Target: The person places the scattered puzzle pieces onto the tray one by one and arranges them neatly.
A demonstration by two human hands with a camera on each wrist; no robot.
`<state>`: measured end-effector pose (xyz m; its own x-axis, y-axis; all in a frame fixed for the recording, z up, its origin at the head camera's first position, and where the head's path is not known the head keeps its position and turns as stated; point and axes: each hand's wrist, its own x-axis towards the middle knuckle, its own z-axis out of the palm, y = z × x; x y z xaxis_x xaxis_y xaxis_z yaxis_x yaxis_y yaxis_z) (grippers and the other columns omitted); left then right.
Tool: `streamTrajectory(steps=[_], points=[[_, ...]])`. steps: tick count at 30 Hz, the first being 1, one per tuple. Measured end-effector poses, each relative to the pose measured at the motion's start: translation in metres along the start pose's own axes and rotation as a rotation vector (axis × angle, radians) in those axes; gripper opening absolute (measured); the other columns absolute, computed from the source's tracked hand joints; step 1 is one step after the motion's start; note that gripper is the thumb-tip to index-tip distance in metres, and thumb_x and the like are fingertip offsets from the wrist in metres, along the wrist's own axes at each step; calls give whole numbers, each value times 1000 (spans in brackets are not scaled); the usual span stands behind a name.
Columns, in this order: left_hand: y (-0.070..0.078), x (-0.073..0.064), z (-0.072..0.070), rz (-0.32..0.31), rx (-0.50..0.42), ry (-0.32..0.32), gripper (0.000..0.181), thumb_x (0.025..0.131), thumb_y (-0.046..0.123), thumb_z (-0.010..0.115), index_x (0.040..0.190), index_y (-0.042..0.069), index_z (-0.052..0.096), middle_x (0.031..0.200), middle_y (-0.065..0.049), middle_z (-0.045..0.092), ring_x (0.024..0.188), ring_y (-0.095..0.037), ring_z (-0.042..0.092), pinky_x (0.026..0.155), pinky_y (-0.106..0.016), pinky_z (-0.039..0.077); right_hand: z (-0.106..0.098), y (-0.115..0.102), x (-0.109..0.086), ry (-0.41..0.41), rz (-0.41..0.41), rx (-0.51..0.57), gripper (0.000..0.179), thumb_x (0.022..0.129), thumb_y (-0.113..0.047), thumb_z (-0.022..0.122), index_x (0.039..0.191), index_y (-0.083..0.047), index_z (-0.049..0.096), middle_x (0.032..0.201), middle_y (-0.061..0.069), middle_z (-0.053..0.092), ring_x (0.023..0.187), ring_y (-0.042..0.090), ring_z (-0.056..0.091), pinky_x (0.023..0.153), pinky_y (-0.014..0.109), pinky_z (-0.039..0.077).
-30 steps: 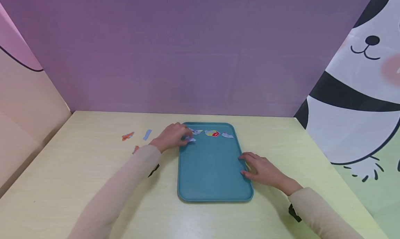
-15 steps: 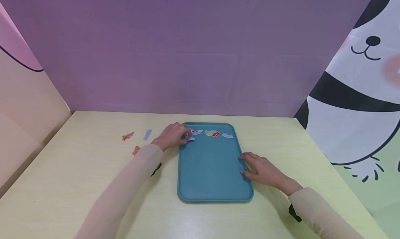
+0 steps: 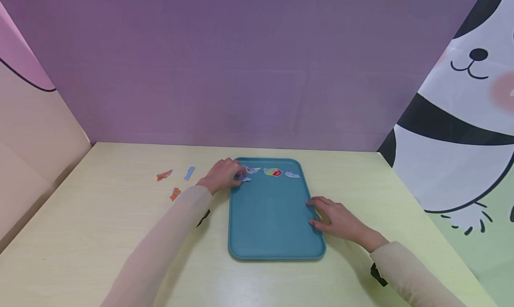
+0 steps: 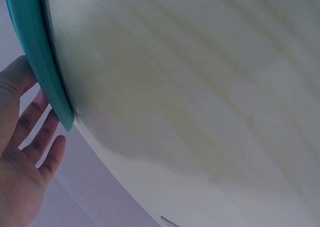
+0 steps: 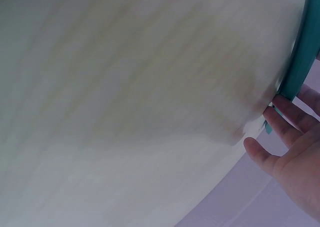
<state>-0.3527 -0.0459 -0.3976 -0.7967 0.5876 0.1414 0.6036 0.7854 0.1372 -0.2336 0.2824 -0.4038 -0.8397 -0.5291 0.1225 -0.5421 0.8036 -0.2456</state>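
My left hand (image 3: 222,174) is at the far left corner of the blue-green tray (image 3: 277,226). Its thumb and fingertips pinch a small pale blue paper piece (image 3: 246,179), whose right end sticks out from under them. Just behind it in the tray lies a blue-and-yellow paper piece (image 3: 254,169), partly hidden by the fingers. Farther right are a yellow-and-red piece (image 3: 273,172) and another pale blue one (image 3: 292,174). My right hand (image 3: 337,217) rests at the tray's right rim, fingers relaxed; the right wrist view shows fingertips (image 5: 278,99) against the rim.
Left of the tray, two orange paper pieces, one farther back (image 3: 164,175) and one nearer (image 3: 175,193), lie on the pale wooden table (image 3: 100,209) with a blue strip (image 3: 189,173). A purple panel (image 3: 241,75) stands behind the table.
The left forearm has shifted slightly right, uncovering the nearer orange piece. The pale blue piece at the left fingertips has moved only a touch. The right hand stays at the rim.
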Motion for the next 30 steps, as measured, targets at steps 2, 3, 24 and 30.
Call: streamTrajectory(steps=[2,3,24,30], points=[[0,0,0,-2,0,0,18,81,20,67,98,20,71,101,3,66,82,-14,54,75,-31,46,0,0,0,4,-6,-5,45,82,-25,65,118,-1,53,122,18,54,111,34,54,89,50,46],[0,0,1,-5,-2,-1,18,81,20,67,98,20,71,101,3,66,82,-14,54,76,-31,46,0,0,0,5,-7,-8,45,82,-25,65,118,-1,53,122,18,54,111,34,54,89,50,46],[1,-3,-1,-32,-21,-35,17,83,22,65,99,21,70,103,5,65,85,-15,51,77,-32,44,4,4,0,-4,-1,-18,46,83,-27,64,120,-2,53,124,19,53,114,35,52,89,53,44],[0,-5,-5,-24,-43,-45,18,83,23,64,101,21,70,106,5,65,89,-16,51,79,-32,44,3,4,0,-4,1,-14,46,82,-27,65,120,-2,53,124,18,53,113,34,53,90,50,45]])
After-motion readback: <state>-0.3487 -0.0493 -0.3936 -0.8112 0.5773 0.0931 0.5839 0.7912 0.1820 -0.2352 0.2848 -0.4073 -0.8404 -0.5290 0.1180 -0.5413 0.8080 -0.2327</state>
